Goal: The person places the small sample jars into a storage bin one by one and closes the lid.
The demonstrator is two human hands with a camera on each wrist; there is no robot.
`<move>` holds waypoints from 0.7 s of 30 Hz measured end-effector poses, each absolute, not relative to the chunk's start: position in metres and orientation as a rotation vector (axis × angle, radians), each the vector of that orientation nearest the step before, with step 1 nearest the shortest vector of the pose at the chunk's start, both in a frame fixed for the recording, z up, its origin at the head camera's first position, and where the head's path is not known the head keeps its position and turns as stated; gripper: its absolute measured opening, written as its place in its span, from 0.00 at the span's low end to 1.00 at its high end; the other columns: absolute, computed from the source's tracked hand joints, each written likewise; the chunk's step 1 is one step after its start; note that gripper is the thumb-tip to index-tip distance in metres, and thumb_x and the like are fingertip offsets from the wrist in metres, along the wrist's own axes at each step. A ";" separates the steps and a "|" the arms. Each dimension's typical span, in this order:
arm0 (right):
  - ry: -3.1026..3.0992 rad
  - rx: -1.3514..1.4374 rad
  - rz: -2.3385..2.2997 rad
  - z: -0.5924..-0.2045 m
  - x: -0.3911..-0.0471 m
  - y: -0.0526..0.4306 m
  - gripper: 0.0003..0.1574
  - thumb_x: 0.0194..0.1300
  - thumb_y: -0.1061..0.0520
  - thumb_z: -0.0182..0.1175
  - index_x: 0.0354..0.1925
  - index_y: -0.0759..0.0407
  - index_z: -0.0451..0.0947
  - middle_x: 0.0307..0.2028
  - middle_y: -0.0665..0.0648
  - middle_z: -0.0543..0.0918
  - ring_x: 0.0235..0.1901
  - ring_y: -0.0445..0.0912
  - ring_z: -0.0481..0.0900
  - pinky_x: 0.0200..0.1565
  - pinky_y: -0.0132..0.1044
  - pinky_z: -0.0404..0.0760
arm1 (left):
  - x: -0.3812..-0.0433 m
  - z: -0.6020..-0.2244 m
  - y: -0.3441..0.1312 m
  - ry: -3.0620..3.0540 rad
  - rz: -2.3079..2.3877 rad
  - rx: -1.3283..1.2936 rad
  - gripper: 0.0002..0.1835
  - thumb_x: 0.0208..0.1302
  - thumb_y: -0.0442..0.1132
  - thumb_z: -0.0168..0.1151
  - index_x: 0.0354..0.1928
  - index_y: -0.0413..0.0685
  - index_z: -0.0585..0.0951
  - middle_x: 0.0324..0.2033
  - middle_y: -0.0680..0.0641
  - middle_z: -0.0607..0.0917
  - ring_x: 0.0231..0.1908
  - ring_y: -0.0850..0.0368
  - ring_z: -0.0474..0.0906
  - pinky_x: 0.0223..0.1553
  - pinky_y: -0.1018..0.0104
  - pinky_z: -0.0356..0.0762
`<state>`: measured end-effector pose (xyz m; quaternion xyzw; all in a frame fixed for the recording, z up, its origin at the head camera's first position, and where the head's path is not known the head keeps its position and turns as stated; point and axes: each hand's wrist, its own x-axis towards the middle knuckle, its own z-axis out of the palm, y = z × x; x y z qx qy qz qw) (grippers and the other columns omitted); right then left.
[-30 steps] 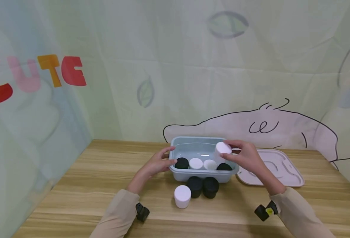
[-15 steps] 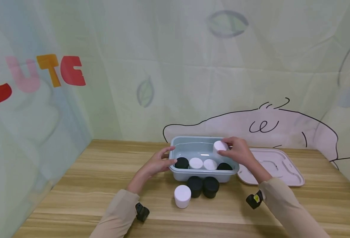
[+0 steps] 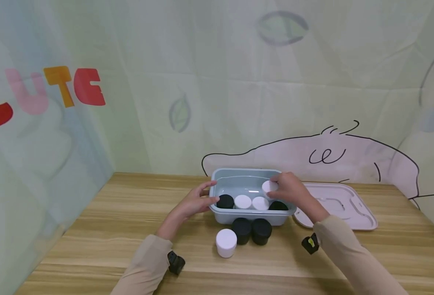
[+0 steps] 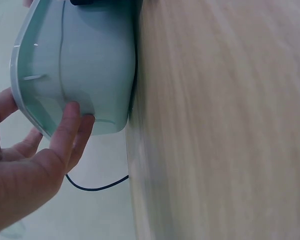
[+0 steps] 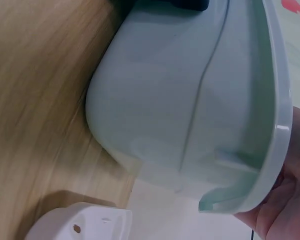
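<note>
A pale blue plastic bin stands on the wooden table. My left hand grips its left end; in the left wrist view the fingers press the outer wall beneath the rim. My right hand pinches a small white jar inside the bin, at the right behind the front row. That row has a black jar, two white jars and another black jar. The right wrist view hides the held jar behind the bin wall.
Two black jars stand against the bin's front, with a white jar nearer on the table. A pale flat lid lies right of the bin. A printed cloth hangs behind; a dark cable runs past the bin.
My right hand has moved left and slightly down, taking the white jar from above the right end lower into the bin. My left hand has stayed at the left end.
</note>
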<state>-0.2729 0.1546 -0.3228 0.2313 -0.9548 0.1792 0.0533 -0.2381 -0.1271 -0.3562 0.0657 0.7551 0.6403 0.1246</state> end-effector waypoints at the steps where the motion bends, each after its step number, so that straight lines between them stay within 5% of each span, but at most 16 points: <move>1: -2.906 0.710 0.514 -0.323 -0.274 0.154 0.14 0.48 0.56 0.68 0.30 0.66 0.81 0.16 0.51 0.71 0.19 0.43 0.64 0.22 0.32 0.61 | -0.238 -0.356 -0.127 2.202 1.865 0.191 0.30 0.60 0.31 0.56 0.65 0.43 0.61 0.59 0.28 0.63 0.50 0.42 0.73 0.48 0.54 0.76; 21: -3.081 0.753 0.193 -0.314 -0.278 0.139 0.12 0.48 0.59 0.68 0.24 0.63 0.73 0.19 0.53 0.71 0.21 0.45 0.65 0.22 0.32 0.64 | -0.237 -0.355 -0.127 2.194 1.871 0.176 0.30 0.60 0.31 0.57 0.65 0.44 0.62 0.58 0.29 0.64 0.51 0.41 0.72 0.49 0.54 0.75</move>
